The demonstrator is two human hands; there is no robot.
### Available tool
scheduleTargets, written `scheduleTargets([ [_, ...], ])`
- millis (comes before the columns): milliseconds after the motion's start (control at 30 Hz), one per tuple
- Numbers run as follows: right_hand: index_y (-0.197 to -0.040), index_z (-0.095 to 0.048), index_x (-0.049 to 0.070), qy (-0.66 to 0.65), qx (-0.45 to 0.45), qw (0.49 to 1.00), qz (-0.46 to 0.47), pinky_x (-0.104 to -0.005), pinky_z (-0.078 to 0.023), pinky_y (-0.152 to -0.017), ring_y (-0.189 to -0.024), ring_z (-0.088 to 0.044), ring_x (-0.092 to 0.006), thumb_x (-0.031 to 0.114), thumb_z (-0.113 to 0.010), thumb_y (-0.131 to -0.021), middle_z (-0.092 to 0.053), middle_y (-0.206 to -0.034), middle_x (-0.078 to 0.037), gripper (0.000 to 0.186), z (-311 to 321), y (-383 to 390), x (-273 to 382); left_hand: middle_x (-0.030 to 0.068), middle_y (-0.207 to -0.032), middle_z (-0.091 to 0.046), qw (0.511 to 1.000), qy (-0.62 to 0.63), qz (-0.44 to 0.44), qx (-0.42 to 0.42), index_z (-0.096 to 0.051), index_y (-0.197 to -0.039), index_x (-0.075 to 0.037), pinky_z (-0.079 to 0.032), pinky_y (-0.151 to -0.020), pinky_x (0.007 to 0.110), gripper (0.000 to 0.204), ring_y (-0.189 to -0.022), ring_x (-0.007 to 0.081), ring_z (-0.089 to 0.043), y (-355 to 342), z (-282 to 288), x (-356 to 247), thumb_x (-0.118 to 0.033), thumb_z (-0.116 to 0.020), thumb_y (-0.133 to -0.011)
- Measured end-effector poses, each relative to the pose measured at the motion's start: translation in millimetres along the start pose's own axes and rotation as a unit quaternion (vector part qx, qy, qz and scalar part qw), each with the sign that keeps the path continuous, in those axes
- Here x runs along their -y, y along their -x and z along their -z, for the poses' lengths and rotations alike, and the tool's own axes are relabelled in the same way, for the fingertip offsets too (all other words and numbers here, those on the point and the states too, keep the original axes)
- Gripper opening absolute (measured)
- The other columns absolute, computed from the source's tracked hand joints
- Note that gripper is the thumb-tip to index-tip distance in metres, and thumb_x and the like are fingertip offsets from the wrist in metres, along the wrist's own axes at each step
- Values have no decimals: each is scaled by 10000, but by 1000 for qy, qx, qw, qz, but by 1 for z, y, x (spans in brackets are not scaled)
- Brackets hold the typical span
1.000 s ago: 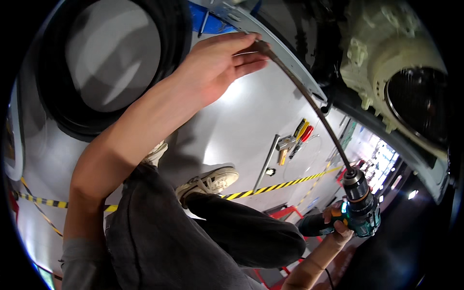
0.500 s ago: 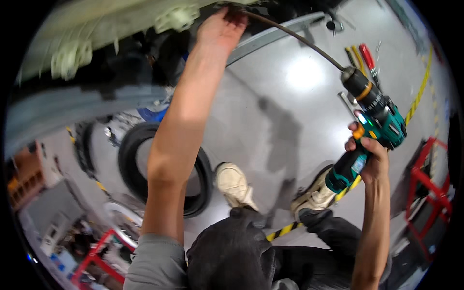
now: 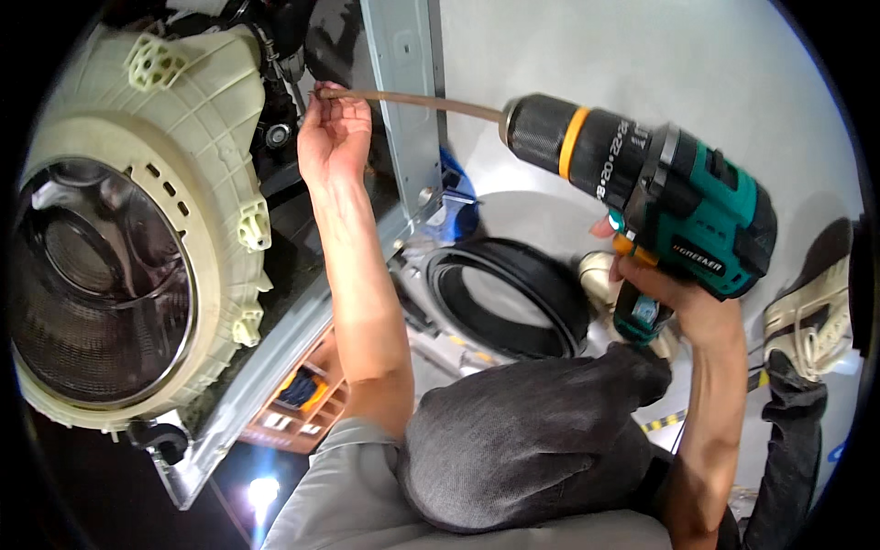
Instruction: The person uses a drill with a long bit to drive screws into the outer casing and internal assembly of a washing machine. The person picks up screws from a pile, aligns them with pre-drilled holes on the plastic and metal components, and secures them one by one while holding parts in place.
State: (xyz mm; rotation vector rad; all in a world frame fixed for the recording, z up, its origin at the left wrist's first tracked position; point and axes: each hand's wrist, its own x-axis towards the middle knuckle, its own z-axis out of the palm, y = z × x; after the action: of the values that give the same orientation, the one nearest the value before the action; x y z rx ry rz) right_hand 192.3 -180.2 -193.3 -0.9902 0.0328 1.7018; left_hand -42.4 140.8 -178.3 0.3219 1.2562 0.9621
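The right hand (image 3: 674, 293) is wrapped around the grip of a teal and black cordless drill (image 3: 660, 188) at the right. From its chuck a long flexible shaft (image 3: 412, 101) runs leftward and slightly far, its long axis nearly level. The left hand (image 3: 335, 137) pinches the shaft's far tip, closed on it, just beside the grey metal frame (image 3: 408, 110) and right of the cream washer tub (image 3: 165, 211). A black rubber gasket (image 3: 509, 298) lies below on the floor.
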Motion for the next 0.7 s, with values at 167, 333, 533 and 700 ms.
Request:
scheduleTargets([
  [167,-1010,-666,46,17,-18,1000,3,-285,-524,-704,-781,-635,-143,68,-747,-782,-677,-891,-38,243,9,-11,-32,135,-949,-654,999,-38,0,-1,-609,-976,42,-517,-836,412,159,-905,269,-636,-18,-9,-16,-71,-498,-957],
  [333,-994,-659,48,43,4,998,37,-287,-511,-698,-780,-635,-152,102,-734,-773,-668,-880,-44,239,-6,-21,-49,147,-952,-647,999,-31,9,33,-592,-985,51,-517,-850,396,137,-937,268,-627,-23,-15,-26,-45,-506,-940],
  [533,-1117,-605,-2,96,35,992,67,-289,-523,-707,-806,-644,-145,11,-637,-795,-682,-998,-80,324,-22,-12,-48,124,-935,-641,999,-6,1,53,-590,-975,28,-479,-811,379,149,-913,258,-617,-11,-31,-36,-92,-506,-947],
  [700,-1076,-630,8,42,35,998,-14,-271,-525,-722,-812,-645,-138,41,-658,-805,-686,-961,-70,274,-27,-9,-62,146,-941,-627,999,5,10,41,-587,-972,29,-433,-773,364,177,-887,245,-587,-12,-40,-37,-123,-501,-945],
])
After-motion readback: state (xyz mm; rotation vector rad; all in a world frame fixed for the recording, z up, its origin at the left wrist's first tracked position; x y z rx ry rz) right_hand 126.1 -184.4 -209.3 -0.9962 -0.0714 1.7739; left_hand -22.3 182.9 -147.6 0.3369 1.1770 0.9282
